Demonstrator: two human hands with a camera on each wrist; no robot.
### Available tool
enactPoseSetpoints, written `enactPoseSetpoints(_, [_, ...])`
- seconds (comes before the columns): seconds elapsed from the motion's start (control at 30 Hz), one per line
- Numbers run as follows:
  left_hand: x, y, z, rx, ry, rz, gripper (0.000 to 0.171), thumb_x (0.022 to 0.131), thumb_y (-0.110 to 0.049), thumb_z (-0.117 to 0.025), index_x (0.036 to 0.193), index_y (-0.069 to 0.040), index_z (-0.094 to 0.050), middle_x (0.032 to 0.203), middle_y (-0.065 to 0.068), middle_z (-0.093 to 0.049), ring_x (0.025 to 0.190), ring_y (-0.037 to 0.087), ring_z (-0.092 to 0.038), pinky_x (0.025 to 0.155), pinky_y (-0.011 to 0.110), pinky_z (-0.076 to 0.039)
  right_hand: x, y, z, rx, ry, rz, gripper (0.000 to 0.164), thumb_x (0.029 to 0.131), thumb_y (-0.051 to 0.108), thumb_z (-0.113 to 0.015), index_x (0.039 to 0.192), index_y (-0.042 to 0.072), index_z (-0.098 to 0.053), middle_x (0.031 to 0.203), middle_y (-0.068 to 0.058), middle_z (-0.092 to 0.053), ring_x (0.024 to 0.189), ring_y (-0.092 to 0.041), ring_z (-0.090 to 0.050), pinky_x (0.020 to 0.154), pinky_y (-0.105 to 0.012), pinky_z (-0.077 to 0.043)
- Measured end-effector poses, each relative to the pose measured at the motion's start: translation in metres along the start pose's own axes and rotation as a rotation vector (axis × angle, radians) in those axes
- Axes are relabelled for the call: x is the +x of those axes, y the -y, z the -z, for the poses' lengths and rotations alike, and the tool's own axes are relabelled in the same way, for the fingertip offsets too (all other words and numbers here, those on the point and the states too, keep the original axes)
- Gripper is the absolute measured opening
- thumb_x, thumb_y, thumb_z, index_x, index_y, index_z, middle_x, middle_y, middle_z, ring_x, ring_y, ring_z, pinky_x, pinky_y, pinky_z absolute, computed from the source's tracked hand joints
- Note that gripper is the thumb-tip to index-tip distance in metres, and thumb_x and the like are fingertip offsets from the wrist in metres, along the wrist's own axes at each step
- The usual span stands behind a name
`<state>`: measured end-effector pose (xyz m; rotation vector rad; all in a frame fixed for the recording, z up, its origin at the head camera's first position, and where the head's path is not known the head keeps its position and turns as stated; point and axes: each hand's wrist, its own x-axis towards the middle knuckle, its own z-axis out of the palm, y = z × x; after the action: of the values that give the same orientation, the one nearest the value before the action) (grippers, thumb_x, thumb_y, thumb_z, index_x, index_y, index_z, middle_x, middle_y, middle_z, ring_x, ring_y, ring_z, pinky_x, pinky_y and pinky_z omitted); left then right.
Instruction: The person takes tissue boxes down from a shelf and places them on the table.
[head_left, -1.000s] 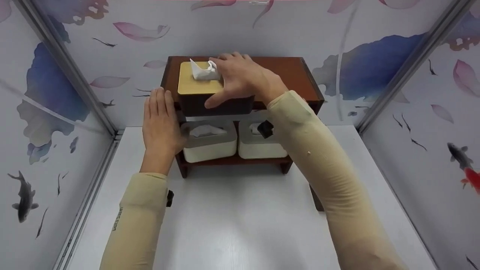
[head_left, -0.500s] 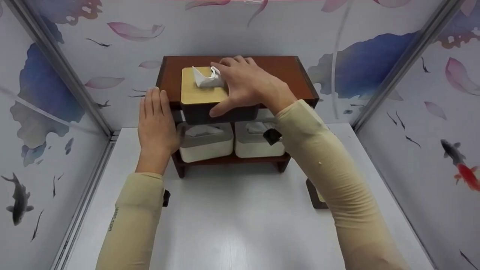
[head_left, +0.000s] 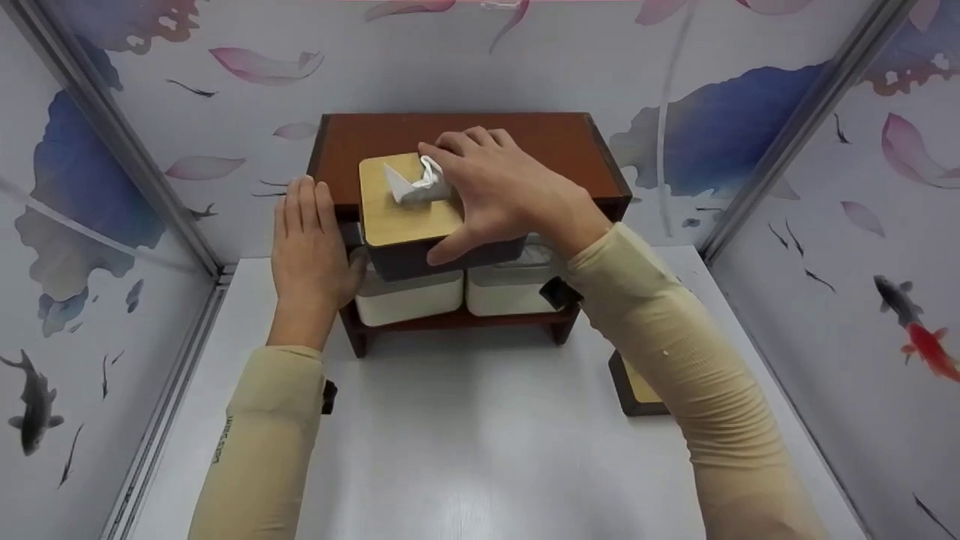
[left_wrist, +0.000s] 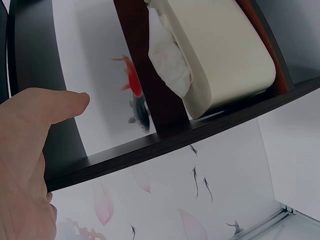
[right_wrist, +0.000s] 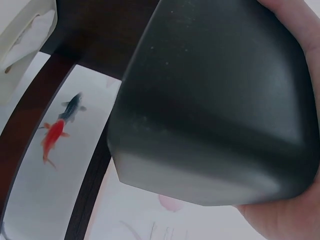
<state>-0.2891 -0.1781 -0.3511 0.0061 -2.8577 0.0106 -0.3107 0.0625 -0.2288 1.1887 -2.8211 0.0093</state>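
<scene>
My right hand (head_left: 499,195) grips a dark tissue box (head_left: 450,259) with a light wooden lid (head_left: 405,217), fingers over its far side and thumb on its near side. A white tissue (head_left: 416,184) sticks up from the lid. In the right wrist view the dark box (right_wrist: 215,110) fills most of the picture, the palm along its edge. My left hand (head_left: 304,247) lies with straight fingers against the left side of a brown wooden shelf (head_left: 540,139). In the left wrist view the left thumb (left_wrist: 65,105) points across the shelf's dark side board (left_wrist: 37,65).
On the lower shelf stand two cream tissue boxes, the left one (head_left: 412,300) and the right one (head_left: 510,292), partly hidden by the dark box. Another dark box with a wooden top (head_left: 637,382) lies at right, partly behind my right sleeve. Patterned walls (head_left: 480,52) enclose the white table (head_left: 450,435).
My right hand has brought the dark tissue box from over the shelf top toward me, past its front edge, tilting it slightly. The left hand stays against the shelf's side.
</scene>
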Motion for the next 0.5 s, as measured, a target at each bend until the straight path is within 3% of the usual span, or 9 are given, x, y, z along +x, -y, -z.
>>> enactPoseSetpoints(0.5, [0.000,0.001,0.001,-0.047,0.017,-0.003,0.103,0.089,-0.047,-0.061,0.153,0.001,0.004,0.162,0.023,0.002,0.151,0.037,0.001,0.126,0.048,-0.003,-0.030,0.010,-0.018,0.006,-0.023,0.078,0.123,0.060,0.082,-0.066,0.155,0.014,-0.026,0.151,-0.009,-0.037,0.138,-0.029,-0.033,0.116,-0.048,-0.025])
